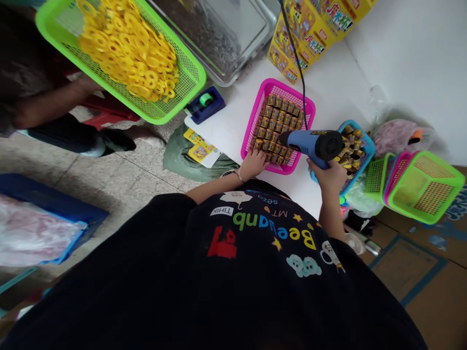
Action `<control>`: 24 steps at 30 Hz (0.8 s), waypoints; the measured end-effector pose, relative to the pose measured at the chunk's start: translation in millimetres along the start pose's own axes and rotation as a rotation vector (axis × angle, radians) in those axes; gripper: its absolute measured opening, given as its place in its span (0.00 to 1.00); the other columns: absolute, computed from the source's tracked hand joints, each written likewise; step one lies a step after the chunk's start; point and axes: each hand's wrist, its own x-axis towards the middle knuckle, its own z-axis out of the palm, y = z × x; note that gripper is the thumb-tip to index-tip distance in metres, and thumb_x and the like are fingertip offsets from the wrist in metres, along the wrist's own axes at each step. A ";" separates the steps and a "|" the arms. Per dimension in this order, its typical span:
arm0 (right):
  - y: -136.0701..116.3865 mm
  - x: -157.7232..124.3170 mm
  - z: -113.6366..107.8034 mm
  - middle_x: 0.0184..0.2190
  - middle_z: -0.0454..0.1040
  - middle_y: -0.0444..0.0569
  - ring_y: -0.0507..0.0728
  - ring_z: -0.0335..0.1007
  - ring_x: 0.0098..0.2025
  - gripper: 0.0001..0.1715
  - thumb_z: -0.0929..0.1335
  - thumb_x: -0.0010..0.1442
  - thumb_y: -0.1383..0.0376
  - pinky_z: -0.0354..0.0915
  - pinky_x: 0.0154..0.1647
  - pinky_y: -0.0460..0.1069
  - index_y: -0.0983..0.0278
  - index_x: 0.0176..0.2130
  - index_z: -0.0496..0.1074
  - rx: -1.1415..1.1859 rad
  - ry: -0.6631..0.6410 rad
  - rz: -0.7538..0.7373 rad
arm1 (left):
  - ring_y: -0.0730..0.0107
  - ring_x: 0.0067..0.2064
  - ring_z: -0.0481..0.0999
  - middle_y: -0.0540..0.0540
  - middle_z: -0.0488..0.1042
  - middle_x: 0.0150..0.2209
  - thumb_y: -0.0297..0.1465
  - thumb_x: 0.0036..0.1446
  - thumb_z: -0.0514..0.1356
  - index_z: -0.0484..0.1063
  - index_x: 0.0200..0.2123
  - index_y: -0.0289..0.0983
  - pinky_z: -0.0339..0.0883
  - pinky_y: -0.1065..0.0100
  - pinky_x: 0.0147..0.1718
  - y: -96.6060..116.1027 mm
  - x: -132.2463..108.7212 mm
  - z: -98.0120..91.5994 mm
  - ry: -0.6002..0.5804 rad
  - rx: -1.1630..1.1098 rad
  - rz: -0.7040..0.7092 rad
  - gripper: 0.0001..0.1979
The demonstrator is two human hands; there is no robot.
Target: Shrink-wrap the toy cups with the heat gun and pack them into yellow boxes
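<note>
Resting flat, the left grip [251,164] lies open, fingers spread over the near rows of gold-wrapped packets [275,126] stood in the magenta mesh basket [306,109] — placed so, it seems, to steady the basket on the white bench [233,131]. The right grip [328,176] is closed round the handle of a blue heat gun [302,141], the tool judged from its shape alone, held just over the basket's corner with the round black nozzle turned toward a blue basket [365,146] of gold tubes [350,150]. Its black cord [294,53] runs up out of view, probably to stay clear of the baskets. Both baskets sit close before the body — within easy reach. Off the bench's left side, a co-worker's arm [51,104] passes below a tilted green basket [189,82] of yellow plastic rings [127,53]; a tape dispenser [204,104] sits near the bench edge.
</note>
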 end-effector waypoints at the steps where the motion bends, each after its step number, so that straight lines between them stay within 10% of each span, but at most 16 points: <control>1: -0.6 1.0 1.5 0.35 0.82 0.58 0.68 0.78 0.42 0.35 0.72 0.53 0.39 0.64 0.38 0.52 0.64 0.44 0.82 0.014 -0.018 -0.009 | 0.38 0.64 0.68 0.24 0.72 0.61 0.37 0.73 0.48 0.69 0.64 0.24 0.60 0.42 0.62 0.0 -10.2 1.1 -0.010 0.023 0.016 0.27; 12: -31.2 11.7 24.7 0.35 0.84 0.56 0.68 0.81 0.42 0.36 0.72 0.53 0.38 0.66 0.37 0.52 0.61 0.47 0.83 0.078 -0.237 -0.173 | 0.53 0.55 0.79 0.38 0.81 0.53 0.36 0.72 0.46 0.75 0.57 0.37 0.67 0.50 0.56 -58.4 -114.2 -25.6 0.133 -0.115 -0.078 0.22; 24: -10.3 13.4 13.7 0.32 0.83 0.53 0.64 0.79 0.38 0.36 0.72 0.52 0.37 0.63 0.35 0.50 0.59 0.48 0.84 0.052 -0.276 -0.184 | 0.63 0.53 0.79 0.40 0.80 0.50 0.37 0.77 0.40 0.64 0.61 0.38 0.72 0.52 0.57 -92.9 -88.3 -87.1 0.632 -0.332 -0.349 0.20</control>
